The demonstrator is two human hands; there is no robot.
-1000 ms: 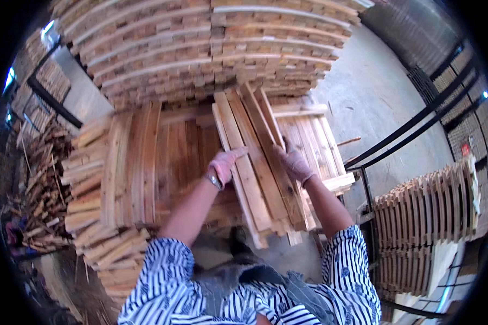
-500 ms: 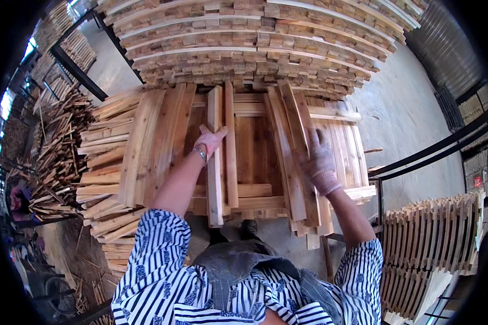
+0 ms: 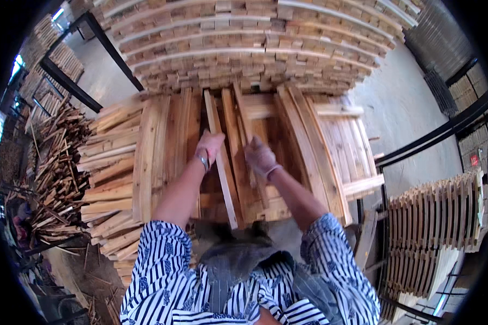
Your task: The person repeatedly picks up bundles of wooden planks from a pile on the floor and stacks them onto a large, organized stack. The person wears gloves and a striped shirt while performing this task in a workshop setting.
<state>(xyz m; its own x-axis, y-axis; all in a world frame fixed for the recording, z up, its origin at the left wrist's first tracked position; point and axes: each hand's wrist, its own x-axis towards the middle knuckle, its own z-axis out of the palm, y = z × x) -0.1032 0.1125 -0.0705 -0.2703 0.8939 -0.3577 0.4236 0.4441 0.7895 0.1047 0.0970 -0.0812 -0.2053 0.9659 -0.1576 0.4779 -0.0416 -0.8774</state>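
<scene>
My left hand [image 3: 210, 146], with a band at the wrist, closes on a narrow wooden board [image 3: 227, 184] that lies lengthwise, slightly tilted, over the stack. My right hand [image 3: 260, 156], in a pale glove, grips a second thin board [image 3: 241, 111] just to the right of it. Between the two hands another strip [image 3: 230, 122] runs the same way. Several wider planks [image 3: 160, 146] lie side by side left of my left hand. To the right of my right hand, more long planks [image 3: 309, 146] lie at a slant.
A tall stack of sawn boards [image 3: 244, 38] rises beyond the work pile. Loose offcuts [image 3: 59, 168] heap up at the left, beside protruding board ends [image 3: 111, 179]. Black metal rails [image 3: 439, 132] stand at the right, near another board stack [image 3: 428, 216].
My right hand has left the right-hand planks and moved left to a thin board near the middle. The board in my left hand now slants more. The right planks lie spread further right.
</scene>
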